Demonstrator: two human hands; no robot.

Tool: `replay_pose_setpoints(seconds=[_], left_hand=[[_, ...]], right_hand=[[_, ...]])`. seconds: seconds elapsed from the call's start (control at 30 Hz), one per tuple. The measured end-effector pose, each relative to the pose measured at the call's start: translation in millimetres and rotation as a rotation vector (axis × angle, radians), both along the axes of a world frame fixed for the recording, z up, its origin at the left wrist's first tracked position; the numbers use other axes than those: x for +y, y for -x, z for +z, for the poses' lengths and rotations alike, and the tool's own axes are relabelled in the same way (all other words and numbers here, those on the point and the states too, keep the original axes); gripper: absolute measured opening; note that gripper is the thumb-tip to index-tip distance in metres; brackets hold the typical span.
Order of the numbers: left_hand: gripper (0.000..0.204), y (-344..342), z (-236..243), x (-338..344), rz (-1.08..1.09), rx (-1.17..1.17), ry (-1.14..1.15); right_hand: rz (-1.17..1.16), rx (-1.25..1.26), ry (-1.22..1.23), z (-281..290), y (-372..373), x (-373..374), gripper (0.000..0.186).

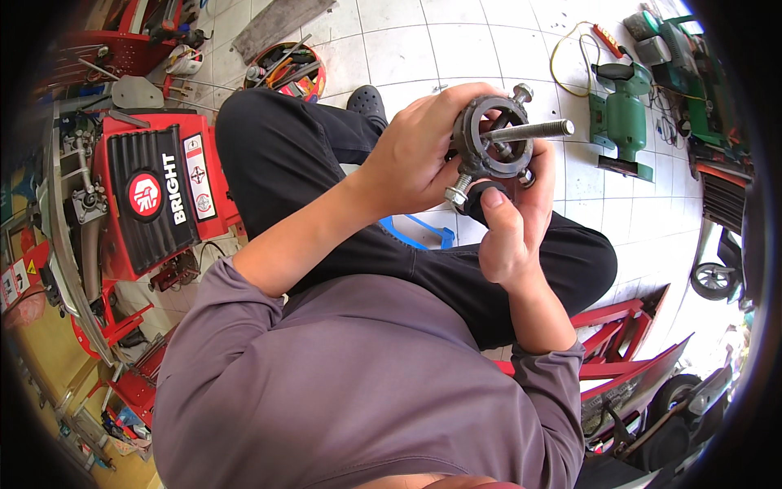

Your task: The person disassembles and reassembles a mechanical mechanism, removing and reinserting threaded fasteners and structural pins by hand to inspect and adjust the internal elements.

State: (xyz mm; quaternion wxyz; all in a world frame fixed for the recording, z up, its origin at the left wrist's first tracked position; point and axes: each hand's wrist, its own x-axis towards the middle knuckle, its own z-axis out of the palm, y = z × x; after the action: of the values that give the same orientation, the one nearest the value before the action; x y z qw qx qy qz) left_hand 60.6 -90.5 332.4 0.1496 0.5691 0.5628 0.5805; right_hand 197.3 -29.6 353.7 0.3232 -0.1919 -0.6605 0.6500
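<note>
A dark metal ring (467, 140) with bolts through its rim is held up between my two hands, above my lap. My left hand (411, 155) is closed around the ring's left side. A threaded rod (538, 130) runs through the opening and sticks out to the right. One bolt (522, 94) stands at the top of the rim, another bolt (458, 192) at the lower left. From below and the right, my right hand (515, 232) grips the ring, its thumb against a black rounded piece (487, 201). Part of that piece is hidden by the fingers.
A tub of tools (319, 77) sits on the tiled floor (391, 49) ahead. At the right stands a green bench grinder (626, 118), with an orange power strip (607, 39) beyond it. A red-and-black machine (155, 191) is close on my left. Red metal frames (607, 330) lie at lower right.
</note>
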Motion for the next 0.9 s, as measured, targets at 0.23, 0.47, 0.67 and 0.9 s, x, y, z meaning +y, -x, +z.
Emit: replay_pose_setpoints(seconds=[0.23, 0.47, 0.67, 0.9], left_hand=[[0.058, 7, 5, -6, -0.047, 0.126, 0.028], [0.054, -1, 1, -4, 0.032, 0.088, -0.04], [0.057, 4, 2, -7, 0.0, 0.126, -0.006], [0.057, 5, 4, -7, 0.017, 0.175, -0.025]], right_hand=[[-0.037, -0.001, -0.078, -1, 0, -1, 0.047], [-0.035, -0.004, -0.079, -4, -2, -2, 0.044], [-0.027, -0.018, -0.042, -3, -4, -6, 0.046], [-0.022, 0.01, -0.05, -2, -4, -6, 0.051]])
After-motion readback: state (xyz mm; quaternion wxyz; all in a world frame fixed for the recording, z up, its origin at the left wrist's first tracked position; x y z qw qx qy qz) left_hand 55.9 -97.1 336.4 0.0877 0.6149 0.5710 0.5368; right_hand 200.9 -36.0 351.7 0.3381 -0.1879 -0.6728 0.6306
